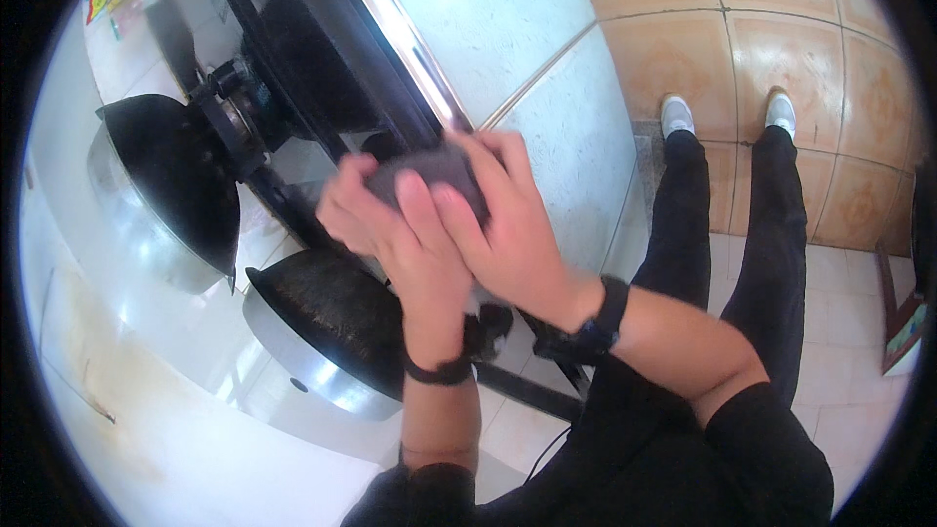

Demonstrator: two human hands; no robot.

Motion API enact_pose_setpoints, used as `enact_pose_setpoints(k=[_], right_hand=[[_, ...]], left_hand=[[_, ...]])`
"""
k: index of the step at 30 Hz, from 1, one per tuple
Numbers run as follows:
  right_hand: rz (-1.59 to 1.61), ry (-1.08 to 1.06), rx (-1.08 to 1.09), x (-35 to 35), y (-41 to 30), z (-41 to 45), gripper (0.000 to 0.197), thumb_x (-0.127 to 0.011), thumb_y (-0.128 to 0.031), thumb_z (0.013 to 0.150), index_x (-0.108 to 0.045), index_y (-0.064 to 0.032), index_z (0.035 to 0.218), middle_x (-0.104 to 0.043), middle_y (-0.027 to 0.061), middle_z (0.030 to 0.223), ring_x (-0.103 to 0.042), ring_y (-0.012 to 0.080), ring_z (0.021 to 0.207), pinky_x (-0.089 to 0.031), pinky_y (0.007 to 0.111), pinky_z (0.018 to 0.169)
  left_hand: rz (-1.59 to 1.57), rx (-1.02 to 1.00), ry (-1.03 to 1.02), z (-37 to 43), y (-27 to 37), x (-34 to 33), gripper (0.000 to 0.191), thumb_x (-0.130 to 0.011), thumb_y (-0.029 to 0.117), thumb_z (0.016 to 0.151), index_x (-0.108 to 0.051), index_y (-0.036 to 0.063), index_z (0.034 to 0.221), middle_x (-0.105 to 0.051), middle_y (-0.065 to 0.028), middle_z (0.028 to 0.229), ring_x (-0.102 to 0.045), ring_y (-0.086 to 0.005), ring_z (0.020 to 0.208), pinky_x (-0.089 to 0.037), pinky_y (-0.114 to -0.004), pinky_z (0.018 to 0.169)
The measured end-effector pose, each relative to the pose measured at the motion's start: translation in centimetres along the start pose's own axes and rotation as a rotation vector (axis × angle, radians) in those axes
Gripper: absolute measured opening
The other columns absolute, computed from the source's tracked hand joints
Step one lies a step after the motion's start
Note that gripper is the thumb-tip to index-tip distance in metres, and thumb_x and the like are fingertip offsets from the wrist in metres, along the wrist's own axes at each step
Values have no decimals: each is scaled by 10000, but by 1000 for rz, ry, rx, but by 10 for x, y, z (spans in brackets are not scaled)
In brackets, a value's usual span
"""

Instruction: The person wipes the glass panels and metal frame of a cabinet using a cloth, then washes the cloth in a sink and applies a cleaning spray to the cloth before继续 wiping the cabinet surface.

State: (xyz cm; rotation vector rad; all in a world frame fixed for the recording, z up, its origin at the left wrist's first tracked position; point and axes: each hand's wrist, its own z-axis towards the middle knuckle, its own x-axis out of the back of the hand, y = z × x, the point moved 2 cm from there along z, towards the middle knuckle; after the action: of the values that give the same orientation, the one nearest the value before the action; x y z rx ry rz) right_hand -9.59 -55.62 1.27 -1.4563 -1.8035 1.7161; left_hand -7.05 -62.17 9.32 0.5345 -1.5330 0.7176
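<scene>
Both of my hands are closed around a dark grey piece of cloth [432, 165], bunched up and blurred. My left hand [392, 223] grips its left side, with a black band on the wrist. At the cloth's right side is my right hand [516, 227], its thumb lying close to the left hand's thumb; a dark watch sits on that wrist. Beneath the hands lies a black gas stove [322, 36] with a shiny metal front edge [410, 44]. The hands hide part of the stove, and the cloth's underside is out of sight.
To the left a burner [241, 117] sits close to a black-and-silver wok-like pan [168, 190]. A second such pan [329, 329] is beside my left forearm. The counter front has pale tiles [498, 15]. Patterned floor tiles [659, 58] are under my shoes. A framed object [904, 337] stands at far right.
</scene>
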Motion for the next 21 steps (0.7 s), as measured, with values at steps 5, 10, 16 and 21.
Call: enact_pose_setpoints(k=[5, 10, 16, 21], right_hand=[[-45, 68, 73, -24, -15, 58, 451, -635, -221, 878, -542, 64, 1215, -512, 220, 1065, -528, 389, 949, -456, 447, 832], [-384, 126, 171, -17, -18, 37, 562, -621, -200, 857, -455, 27, 1344, -480, 214, 1230, -479, 396, 1066, -387, 494, 914], [-294, -98, 119, 7, -8, -12, 647, -603, -135, 817, -370, 64, 1386, -420, 243, 1312, -420, 416, 1166, -351, 503, 951], [-261, -157, 112, 1, -11, 7, 690, -617, -108, 782, -334, 133, 1363, -399, 274, 1281, -427, 420, 1117, -355, 497, 947]], left_hand=[[209, -102, 127, 69, 12, 17, 456, -457, 338, 989, -415, 41, 1333, -429, -214, 1236, -376, -372, 1188, -310, -490, 993], [-94, -330, -79, 68, 18, 11, 542, -570, 214, 933, -422, 7, 1411, -366, -259, 1462, -348, -410, 1356, -248, -485, 1133], [-164, -144, -125, 16, 12, 4, 890, -657, 254, 847, -144, -7, 1527, -49, -260, 1596, -128, -435, 1466, -166, -463, 1175], [-155, -88, -130, 41, 14, 1, 917, -674, 205, 822, -130, 0, 1531, -52, -263, 1595, -120, -423, 1472, -161, -456, 1177]])
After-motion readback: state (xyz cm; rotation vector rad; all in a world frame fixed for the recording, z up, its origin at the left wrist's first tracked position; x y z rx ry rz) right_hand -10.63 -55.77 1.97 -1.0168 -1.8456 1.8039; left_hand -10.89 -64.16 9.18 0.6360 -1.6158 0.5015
